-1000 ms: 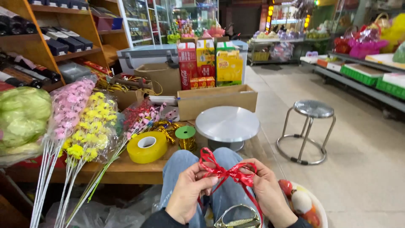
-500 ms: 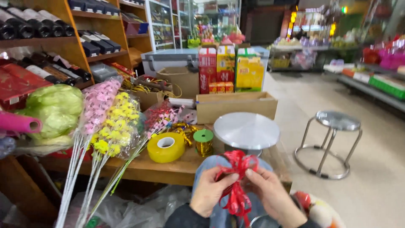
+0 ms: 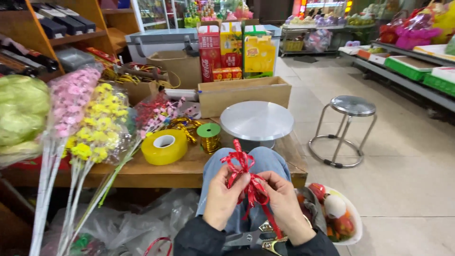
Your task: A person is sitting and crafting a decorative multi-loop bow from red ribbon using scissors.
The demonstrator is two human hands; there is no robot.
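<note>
Head view, lower centre: the left hand (image 3: pixel 222 199) and right hand (image 3: pixel 284 204) both have fingers curled tight, pinching a red ribbon bow (image 3: pixel 244 178) between thumbs and fingertips above the lap, its loops rising clear while the tails drop between the palms. Scissors (image 3: pixel 256 237) on the lap are partly cut off by the lower edge, and the exact grip points lie hidden behind the ribbon. At lower right, a white bowl (image 3: pixel 355 223) holds red and pale round items, too indistinct to identify.
</note>
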